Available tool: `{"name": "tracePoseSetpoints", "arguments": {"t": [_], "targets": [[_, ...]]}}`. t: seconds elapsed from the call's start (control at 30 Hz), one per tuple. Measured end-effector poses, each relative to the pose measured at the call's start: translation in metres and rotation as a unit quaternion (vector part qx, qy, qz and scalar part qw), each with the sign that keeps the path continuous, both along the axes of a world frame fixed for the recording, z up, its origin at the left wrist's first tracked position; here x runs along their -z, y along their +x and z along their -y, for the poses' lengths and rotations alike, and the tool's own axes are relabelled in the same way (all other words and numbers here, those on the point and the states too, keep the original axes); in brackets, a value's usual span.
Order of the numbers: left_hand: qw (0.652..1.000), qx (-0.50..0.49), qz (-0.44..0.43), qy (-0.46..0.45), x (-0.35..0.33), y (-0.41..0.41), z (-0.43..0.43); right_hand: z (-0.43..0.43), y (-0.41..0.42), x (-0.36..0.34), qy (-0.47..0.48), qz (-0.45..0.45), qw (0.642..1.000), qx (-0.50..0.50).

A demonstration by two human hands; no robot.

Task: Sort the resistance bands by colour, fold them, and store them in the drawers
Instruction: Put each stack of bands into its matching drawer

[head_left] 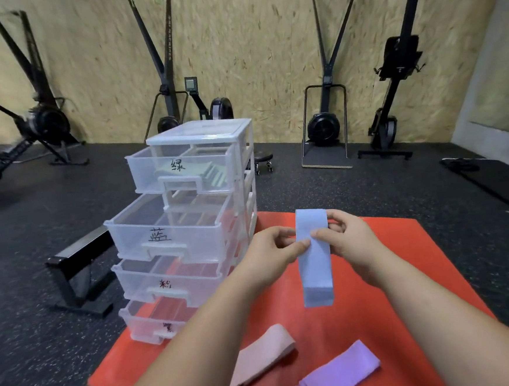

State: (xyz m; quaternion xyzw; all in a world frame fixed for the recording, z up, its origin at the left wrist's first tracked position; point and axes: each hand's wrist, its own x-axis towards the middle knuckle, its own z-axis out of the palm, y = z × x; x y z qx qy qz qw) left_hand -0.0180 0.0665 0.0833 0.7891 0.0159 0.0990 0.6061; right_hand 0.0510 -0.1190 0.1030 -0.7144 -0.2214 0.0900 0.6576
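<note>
The task looks roughly a quarter done, judging by the drawer unit [200, 133]. Its four clear drawers are all pulled out. Only the top one, the green drawer [142, 177], plainly holds anything: a few folded green bands [212, 173] lie inside it. The blue drawer [129, 242] just below looks empty. For the pink drawer [138, 281] and the purple drawer [142, 326] under that, I cannot tell, since the red showing through their walls may only be the red pad [405, 272] that the unit stands on. The step in hand seems to be folding the blue band [316, 274]. It is held in the air to the right of the unit, about level with the blue drawer, and hangs as a long flat strip with layers showing at its lower end. The left hand [277, 247] pinches the strip's left edge between thumb and curled fingers. The right hand [353, 240] has its thumb on the front near the top and its fingers curled behind, so both hands grip the band. Left to do: shorten this band and put it in the blue drawer, then deal with the pink band [261, 355] and the purple band [340, 372]. Both lie flat on the pad, nearer the person than the unit, the purple one further to the unit's right.
</note>
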Motion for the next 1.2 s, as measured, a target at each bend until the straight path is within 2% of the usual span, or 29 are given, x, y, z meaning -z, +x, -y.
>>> {"name": "tracePoseSetpoints", "arguments": {"t": [0.23, 0.43, 0.53, 0.67, 0.77, 1.0, 1.07, 1.2], "targets": [[0.998, -0.048, 0.022, -0.035, -0.05, -0.046, 0.001, -0.01, -0.054, -0.038, 0.069, -0.016, 0.997, -0.037], [0.985, -0.147, 0.072, -0.063, -0.069, -0.088, -0.013, -0.036, -0.096, -0.041, 0.033, 0.006, 0.997, -0.076], [0.981, -0.164, 0.08, -0.058, -0.066, -0.103, -0.031, -0.054, -0.108, -0.05, 0.022, 0.028, 0.997, -0.075], [0.976, -0.201, 0.084, -0.013, -0.055, -0.119, -0.064, -0.081, -0.107, -0.07, -0.057, 0.072, 0.993, -0.071], [0.957, -0.274, 0.052, 0.087, -0.04, -0.128, -0.092, -0.1, -0.092, -0.091, -0.144, 0.101, 0.981, -0.084], [0.918, -0.352, -0.015, 0.181, 0.003, -0.136, -0.156, -0.165, -0.055, -0.129, -0.341, 0.205, 0.91, -0.119], [0.907, -0.372, -0.012, 0.196, 0.012, -0.133, -0.167, -0.191, -0.045, -0.134, -0.384, 0.255, 0.879, -0.121], [0.896, -0.394, -0.011, 0.207, 0.027, -0.121, -0.184, -0.248, -0.022, -0.134, -0.483, 0.338, 0.794, -0.146]]}}
